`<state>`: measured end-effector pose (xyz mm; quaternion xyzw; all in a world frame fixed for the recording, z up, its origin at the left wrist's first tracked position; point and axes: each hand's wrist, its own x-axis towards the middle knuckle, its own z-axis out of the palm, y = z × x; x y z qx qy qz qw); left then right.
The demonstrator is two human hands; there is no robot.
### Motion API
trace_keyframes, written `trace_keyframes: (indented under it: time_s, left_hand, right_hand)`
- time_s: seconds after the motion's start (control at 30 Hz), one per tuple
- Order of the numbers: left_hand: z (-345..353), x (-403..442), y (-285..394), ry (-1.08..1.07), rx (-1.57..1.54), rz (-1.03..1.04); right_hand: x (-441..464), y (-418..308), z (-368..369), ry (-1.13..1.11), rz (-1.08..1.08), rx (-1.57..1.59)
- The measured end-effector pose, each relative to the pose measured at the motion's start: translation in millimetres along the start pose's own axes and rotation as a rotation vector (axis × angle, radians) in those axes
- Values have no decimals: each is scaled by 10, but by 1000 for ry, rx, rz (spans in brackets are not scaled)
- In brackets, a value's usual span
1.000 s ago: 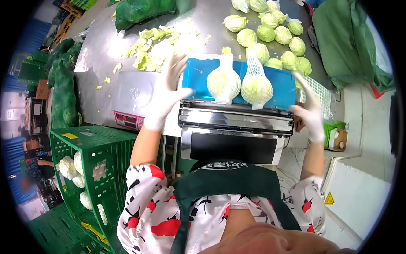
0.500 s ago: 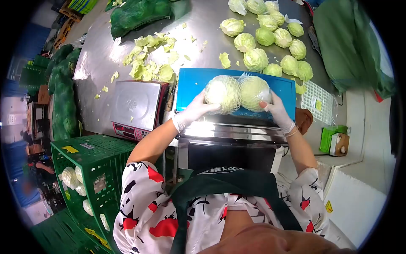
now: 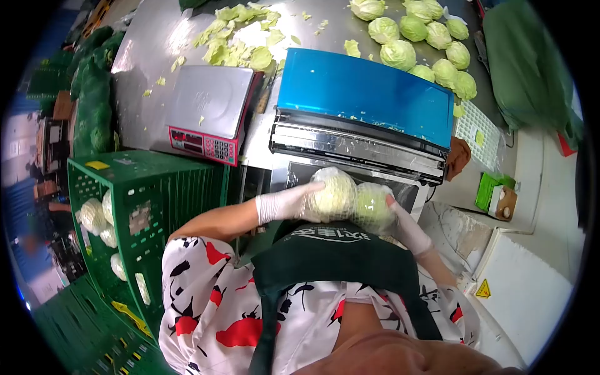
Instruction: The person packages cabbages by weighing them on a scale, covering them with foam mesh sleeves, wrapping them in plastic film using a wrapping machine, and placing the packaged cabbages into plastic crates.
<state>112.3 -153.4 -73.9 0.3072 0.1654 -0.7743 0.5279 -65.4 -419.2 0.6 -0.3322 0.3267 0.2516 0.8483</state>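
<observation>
My left hand (image 3: 290,203), in a white glove, grips a net-wrapped cabbage (image 3: 335,197) close to my apron. Beside it, a second net-wrapped cabbage (image 3: 373,205) is held by my right hand (image 3: 405,224), also gloved. The two cabbages touch each other, and some fingers are hidden behind them. Both hang over the near part of a wrapping machine, whose blue top plate (image 3: 365,94) has small scraps on it. Its metal bar (image 3: 356,145) lies between the plate and the cabbages.
A scale (image 3: 209,103) stands left of the machine, with loose leaves (image 3: 240,37) behind it. Several bare cabbages (image 3: 398,55) sit at the back right. A green crate (image 3: 144,187) with wrapped cabbages is at the left. A white egg-tray-like grid (image 3: 478,140) lies right.
Both hands first closed on the cabbages on the blue plate, then brought them off it toward my body. The view has shifted, so the table sits higher in the frame.
</observation>
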Motion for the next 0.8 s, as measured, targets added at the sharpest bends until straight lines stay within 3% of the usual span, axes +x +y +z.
trace_keyframes:
  time_s: [0.13, 0.2, 0.27, 0.3, 0.33, 0.37, 0.43, 0.5, 0.53, 0.57, 0.63, 0.73, 0.8]
  left_hand:
    - [120, -65, -52, 43, -173, 68]
    - [61, -126, -156, -43, -306, 115]
    - [97, -265, -258, 12, -191, 226]
    - [109, -320, -330, 36, -134, 277]
    - [97, -349, -447, 202, 122, 357]
    - [144, -365, -558, 384, 599, 604]
    - [199, -484, -640, 636, 1075, 652]
    - [-39, -336, -681, 725, 1372, 1081]
    - [67, -412, -509, 760, 1387, 1159]
    - [102, -426, -444, 756, 1063, 991]
    - [280, -452, -275, 669, 358, 978]
    - [127, -426, -259, 506, 28, 1008]
    - [-6, -443, -498, 596, 63, 706]
  right_hand:
    - [162, -51, -66, -33, 155, 122]
    - [124, 106, -298, -47, 89, 103]
    - [-21, 288, -395, -140, 34, 226]
    - [-59, 361, -475, 0, 13, -129]
    - [-52, 445, -607, 137, -10, -487]
    - [-68, 517, -663, 270, -34, -847]
    - [-129, 790, -574, 520, -416, -825]
    - [-181, 860, -596, 620, -554, -1003]
    - [-149, 865, -612, 702, -517, -831]
    - [-69, 840, -630, 780, -480, -655]
    - [-24, 692, -627, 804, -440, -392]
    - [-137, 487, -694, 654, -345, -186]
    - [-121, 848, -1056, 505, -252, -517]
